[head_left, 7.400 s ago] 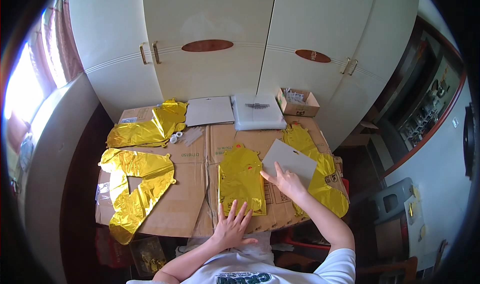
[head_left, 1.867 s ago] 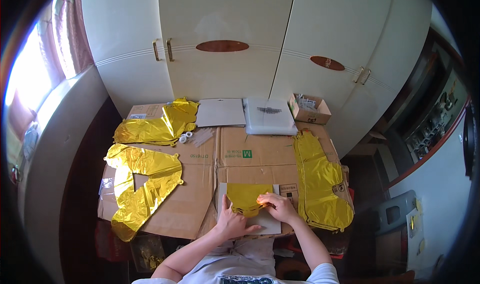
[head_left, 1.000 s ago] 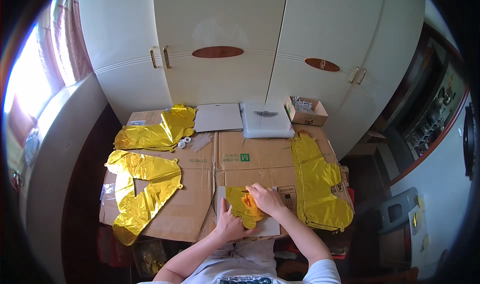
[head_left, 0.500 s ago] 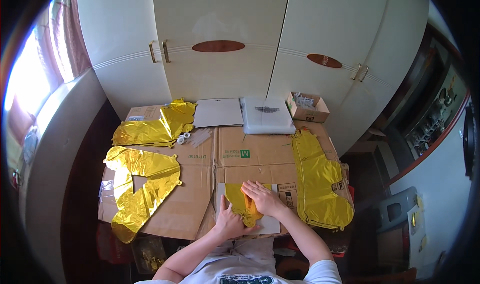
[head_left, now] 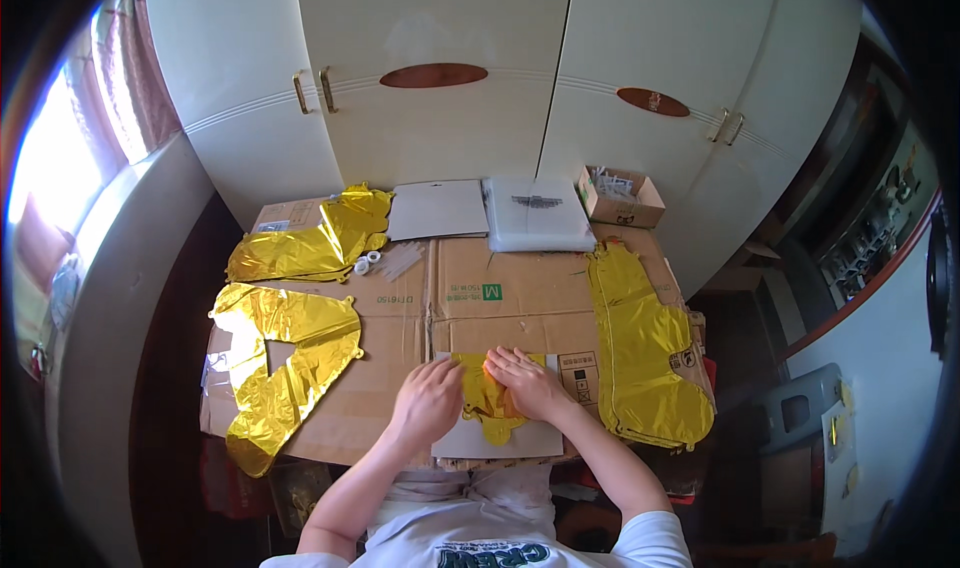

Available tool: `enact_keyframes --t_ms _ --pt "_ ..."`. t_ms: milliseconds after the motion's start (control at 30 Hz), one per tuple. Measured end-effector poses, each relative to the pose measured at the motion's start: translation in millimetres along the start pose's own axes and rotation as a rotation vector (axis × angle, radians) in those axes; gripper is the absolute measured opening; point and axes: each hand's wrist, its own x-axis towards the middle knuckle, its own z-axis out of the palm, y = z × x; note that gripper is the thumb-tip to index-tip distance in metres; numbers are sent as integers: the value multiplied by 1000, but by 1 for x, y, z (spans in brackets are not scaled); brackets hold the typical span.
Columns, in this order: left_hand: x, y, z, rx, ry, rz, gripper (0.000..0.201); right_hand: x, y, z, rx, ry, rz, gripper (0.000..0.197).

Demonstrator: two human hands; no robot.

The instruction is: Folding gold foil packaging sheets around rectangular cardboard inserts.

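A folded gold foil balloon (head_left: 492, 430) lies on a white card (head_left: 545, 442) at the table's near edge. My right hand (head_left: 530, 386) rests flat on its right part, fingers stretched out, with orange-tinted foil showing beside the fingertips. At the balloon's left edge is my left hand (head_left: 428, 400), its fingers bent and close together on the foil; the thumb is hidden. A rounded end of the foil sticks out toward me between the wrists.
More flat gold foil balloons lie left (head_left: 318, 320), back left (head_left: 290, 255) and right (head_left: 640, 358) on the cardboard (head_left: 395, 313). Behind are a grey-white board (head_left: 437, 210), a plastic-wrapped stack (head_left: 538, 230), a small box (head_left: 632, 211), white rolls (head_left: 366, 263) and clear straws (head_left: 402, 259).
My left hand has moved up and left from the balloon's near end to its left edge. My right hand stays pressed on the foil. The view has shifted slightly.
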Motion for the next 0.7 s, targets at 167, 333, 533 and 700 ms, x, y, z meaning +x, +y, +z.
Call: enact_keyframes --t_ms 167,333,533,700 --pt "31 -13 54 106 -51 172 75 1 -3 -2 72 10 40 44" --pt "23 -20 64 192 -145 180 86 -2 4 4 6 -8 19 45" --pt "22 -18 65 257 -166 166 88 -9 5 -1 -32 12 26 49" --pt "23 -18 66 293 -168 159 89 -23 5 -10 -42 -4 89 52"
